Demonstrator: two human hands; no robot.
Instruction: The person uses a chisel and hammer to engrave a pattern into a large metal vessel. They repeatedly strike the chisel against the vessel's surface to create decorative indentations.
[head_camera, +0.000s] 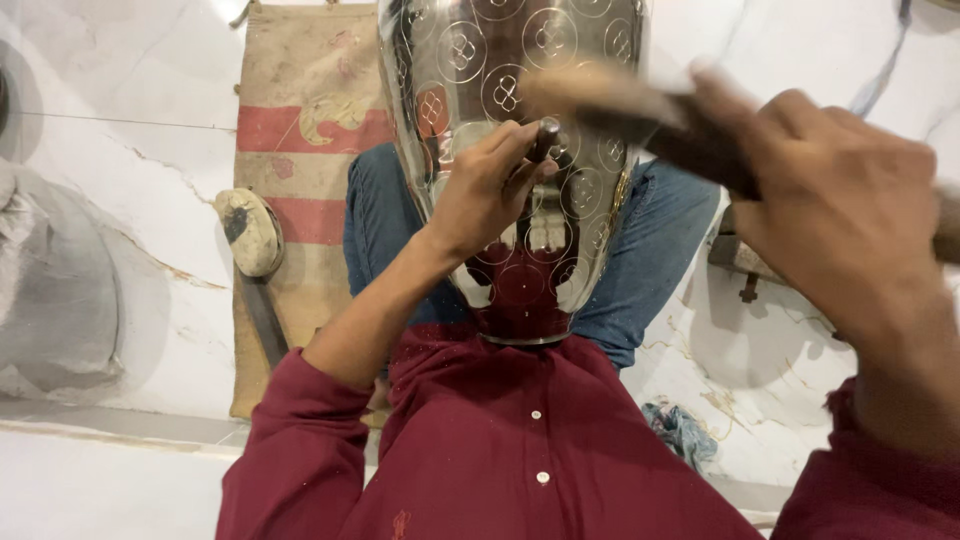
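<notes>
A shiny metal vase (505, 80), chased with rings and small flower marks, lies across my lap with its narrow neck toward my chest. My left hand (485, 190) pinches a short dark punch (545, 138) and sets its tip against the vase wall. My right hand (830, 200) is raised at the right, closed round the dark handle of a wooden mallet (600, 95). The mallet head is blurred and hangs above the punch. My dark red shirt fills the lower part of the view.
A worn sack cloth (300, 130) with red bands lies on the pale marble floor (130, 170) under my legs. A second mallet (250, 235) with a rounded head rests on the cloth at the left. A blue rag (685, 430) lies at the lower right.
</notes>
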